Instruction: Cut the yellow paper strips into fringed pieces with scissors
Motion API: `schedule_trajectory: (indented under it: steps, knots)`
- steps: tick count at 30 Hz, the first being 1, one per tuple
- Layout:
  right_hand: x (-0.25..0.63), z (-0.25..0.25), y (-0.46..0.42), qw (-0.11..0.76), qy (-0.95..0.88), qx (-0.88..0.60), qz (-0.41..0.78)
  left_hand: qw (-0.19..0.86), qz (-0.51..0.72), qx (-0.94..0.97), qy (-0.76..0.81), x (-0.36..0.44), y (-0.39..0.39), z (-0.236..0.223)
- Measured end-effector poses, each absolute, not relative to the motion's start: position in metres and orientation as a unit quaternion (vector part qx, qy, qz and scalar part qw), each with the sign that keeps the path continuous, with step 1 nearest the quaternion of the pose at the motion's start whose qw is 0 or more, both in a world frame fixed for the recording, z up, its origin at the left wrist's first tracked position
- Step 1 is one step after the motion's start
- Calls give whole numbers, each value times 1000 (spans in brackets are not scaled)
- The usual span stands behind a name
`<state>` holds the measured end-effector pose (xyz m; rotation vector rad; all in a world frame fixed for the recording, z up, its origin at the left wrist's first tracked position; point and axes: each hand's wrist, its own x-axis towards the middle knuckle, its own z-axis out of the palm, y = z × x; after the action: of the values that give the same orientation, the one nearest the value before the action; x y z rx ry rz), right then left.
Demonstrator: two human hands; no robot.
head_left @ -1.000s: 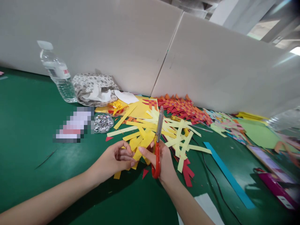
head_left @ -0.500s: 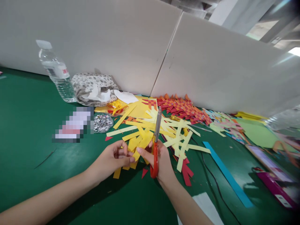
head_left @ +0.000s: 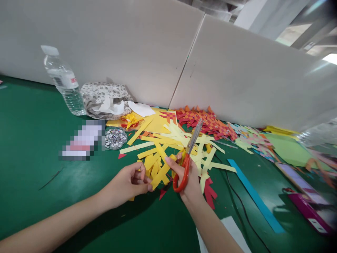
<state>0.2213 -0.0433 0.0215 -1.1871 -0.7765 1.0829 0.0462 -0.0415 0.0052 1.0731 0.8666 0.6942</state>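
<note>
Between thumb and fingers, my left hand [head_left: 131,180] pinches the lower end of a yellow paper strip [head_left: 159,177]. The strip's other end runs up to the thumb of my right hand [head_left: 193,184]. Red-handled scissors [head_left: 186,165] rest in that same right hand, blades pointing up and away to the right. From here I cannot tell how far the blades are parted. Right behind and under the hands lies a heap of yellow paper strips [head_left: 151,162]. Pale yellow strips [head_left: 207,160] lie crossed beyond my right hand.
Woven red-orange paper fish [head_left: 202,121] pile against the grey partition [head_left: 237,77]. At the left stand a water bottle [head_left: 63,82] and a patterned cloth pouch [head_left: 105,91], near a bag of googly eyes [head_left: 116,138]. A blue strip [head_left: 254,195] and a black cable [head_left: 240,203] lie right.
My right hand has moved right, away from my left, and the scissors have tilted from upright to the right. More of the strip between the hands now shows. My left hand has barely moved.
</note>
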Motion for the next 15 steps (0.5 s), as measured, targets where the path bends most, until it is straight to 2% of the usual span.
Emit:
schedule_trajectory:
  steps: [15]
  knots:
    - [231, 25, -38, 621, -325, -551, 452, 673, 323, 486, 455, 29, -21, 28]
